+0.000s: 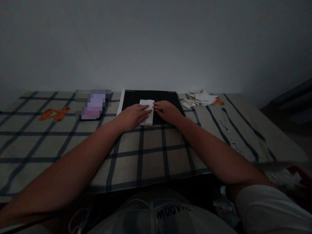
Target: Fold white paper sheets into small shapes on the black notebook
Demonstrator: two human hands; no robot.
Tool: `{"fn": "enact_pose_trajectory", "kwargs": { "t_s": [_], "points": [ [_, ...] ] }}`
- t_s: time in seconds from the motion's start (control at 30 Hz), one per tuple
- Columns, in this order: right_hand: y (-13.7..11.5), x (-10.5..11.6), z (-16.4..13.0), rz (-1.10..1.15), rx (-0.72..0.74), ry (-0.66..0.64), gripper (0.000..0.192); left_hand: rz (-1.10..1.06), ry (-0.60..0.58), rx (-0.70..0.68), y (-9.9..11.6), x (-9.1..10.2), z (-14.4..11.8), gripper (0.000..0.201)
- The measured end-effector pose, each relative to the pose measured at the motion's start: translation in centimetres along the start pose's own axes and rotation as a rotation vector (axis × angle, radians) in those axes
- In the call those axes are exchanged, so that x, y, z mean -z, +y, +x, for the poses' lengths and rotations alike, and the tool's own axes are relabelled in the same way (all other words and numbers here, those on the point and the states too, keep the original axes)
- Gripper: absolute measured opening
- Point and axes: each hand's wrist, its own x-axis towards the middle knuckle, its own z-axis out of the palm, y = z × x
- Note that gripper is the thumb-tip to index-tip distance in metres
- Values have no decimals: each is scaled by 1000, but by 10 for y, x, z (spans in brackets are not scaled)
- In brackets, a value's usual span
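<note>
A small white folded paper (150,113) lies upright on a black notebook-like sheet (168,96) with punched holes along its far edge. My left hand (133,116) rests across the paper's left side, its fingers stretched over it. At the paper's right edge, my right hand (168,111) lies on the black sheet with the fingers extended and their tips meeting the paper. Neither hand is wrapped around anything.
Loose white paper pieces (201,98) are heaped on the right. A phone (94,105), partly pixelated, lies on the left. A checked tablecloth (151,146) with orange bear prints covers the table, which meets a bare wall (156,45).
</note>
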Motion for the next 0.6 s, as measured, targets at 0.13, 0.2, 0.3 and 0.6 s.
{"fn": "enact_pose_trajectory", "kwargs": {
  "t_s": [0.13, 0.2, 0.3, 0.6],
  "points": [
    [3, -3, 1, 2, 16, 8, 32, 23, 2, -5, 2, 1, -1, 52],
    [4, -3, 0, -9, 18, 11, 33, 29, -1, -1, 3, 1, -1, 52],
    [2, -4, -1, -38, -3, 7, 35, 28, 9, 17, 6, 2, -1, 51],
    [-3, 5, 0, 0, 29, 47, 35, 86, 13, 104, 15, 2, 1, 49]
  ]
}}
